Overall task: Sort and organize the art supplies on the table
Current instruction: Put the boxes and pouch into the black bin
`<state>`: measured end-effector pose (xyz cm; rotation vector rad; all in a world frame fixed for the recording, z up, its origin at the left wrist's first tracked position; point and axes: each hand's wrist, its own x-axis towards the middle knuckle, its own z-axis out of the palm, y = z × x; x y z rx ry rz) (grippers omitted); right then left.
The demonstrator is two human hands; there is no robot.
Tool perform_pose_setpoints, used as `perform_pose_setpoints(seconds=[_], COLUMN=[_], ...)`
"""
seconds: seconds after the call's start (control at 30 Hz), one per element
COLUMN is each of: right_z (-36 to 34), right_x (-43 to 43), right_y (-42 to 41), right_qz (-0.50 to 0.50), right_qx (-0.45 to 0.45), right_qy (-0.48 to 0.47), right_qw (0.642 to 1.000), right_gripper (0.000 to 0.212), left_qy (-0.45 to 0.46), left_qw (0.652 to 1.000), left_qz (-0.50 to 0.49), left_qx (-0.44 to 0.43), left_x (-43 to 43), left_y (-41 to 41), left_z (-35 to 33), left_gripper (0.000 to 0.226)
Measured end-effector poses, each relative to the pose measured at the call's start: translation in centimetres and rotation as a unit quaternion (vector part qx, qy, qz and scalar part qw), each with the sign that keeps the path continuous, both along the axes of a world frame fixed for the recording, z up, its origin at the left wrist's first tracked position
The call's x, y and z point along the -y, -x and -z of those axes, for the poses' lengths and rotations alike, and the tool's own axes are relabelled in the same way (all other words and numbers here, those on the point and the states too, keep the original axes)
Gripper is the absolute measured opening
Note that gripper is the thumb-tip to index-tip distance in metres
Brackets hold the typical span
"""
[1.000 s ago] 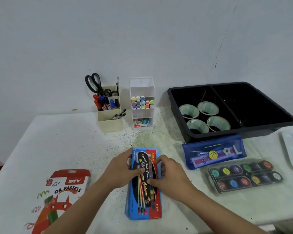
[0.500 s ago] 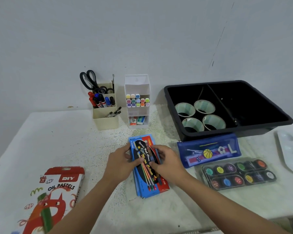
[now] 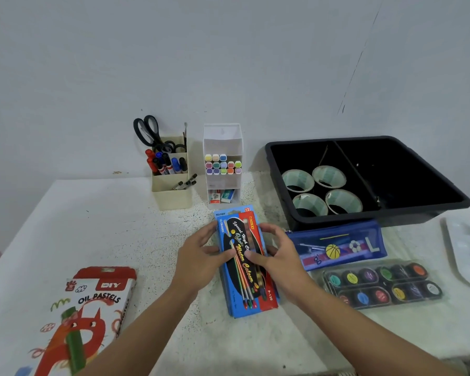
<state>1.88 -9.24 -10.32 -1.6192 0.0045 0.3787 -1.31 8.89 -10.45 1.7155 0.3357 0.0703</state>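
Our left hand (image 3: 201,256) and right hand (image 3: 281,257) are clamped on the boxes (image 3: 251,287) from either side, fingers curled round the long edges and thumbs laid across the top. The boxes are two flat watercolour packs, a red-and-black one lying slightly askew on a blue one, at the middle of the desk (image 3: 114,234); we cannot tell whether they rest on it or are just lifted. We judge them light, thin card: stiff along their length but easy to dent, and glossy enough for the top pack to slide off the lower. So we would hold them by the long edges near the middle, thumbs pressing down to pin the pair together. The pouch (image 3: 345,246) lies just beside our right hand and crowds that side. The paint tray (image 3: 380,284) sits nearer us on the right. Behind the pouch stands the bin (image 3: 350,217), four tape rolls (image 3: 297,180) in its left compartment. The white rack (image 3: 223,142) of markers stands just beyond the far end of the boxes, with the beige holder (image 3: 171,198) and scissors (image 3: 147,130) to its left. The pastels (image 3: 92,308) lie well apart at near left, the palette (image 3: 467,248) at far right.
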Motion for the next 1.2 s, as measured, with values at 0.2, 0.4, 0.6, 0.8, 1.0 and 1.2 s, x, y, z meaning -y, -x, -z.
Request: perform_pose_setpoints(seconds=[0.2,0.4,0.6,0.8,1.0,1.2], right_z=[-0.6,-3.5,-8.2,-10.7,-11.7,-11.8], right_x=[-0.4,1.1,4.5,10.9,19.2,27.3], right_y=[-0.2,0.0,-1.6,-5.2,-10.2,-17.0], right_qz=[-0.013,-0.015,-0.003,0.028,0.030,0.037], right_qx=[-0.023,0.048,0.096,0.096,0.121,0.098], right_qy=[0.040,0.042,-0.018,-0.030,0.004,0.026], right_qw=[0.999,0.998,0.995,0.995,0.992,0.994], right_gripper=[0.063,0.046,0.033,0.024,0.019,0.023], left_qy=[-0.001,0.045,0.072,0.070,0.051,0.064], left_qw=[1.000,0.999,0.993,0.988,0.985,0.986], left_qz=[0.014,0.024,0.072,0.106,0.118,0.122], left_qx=[-0.014,0.010,0.053,0.089,0.114,0.091], left_x=[-0.3,0.0,3.6,10.6,19.1,27.8], left_y=[0.1,0.4,-2.3,-6.9,-12.8,-19.2], left_z=[-0.3,-3.4,-8.4,-10.9,-11.3,-10.6], left_gripper=[0.073,0.064,0.062,0.063,0.063,0.069])
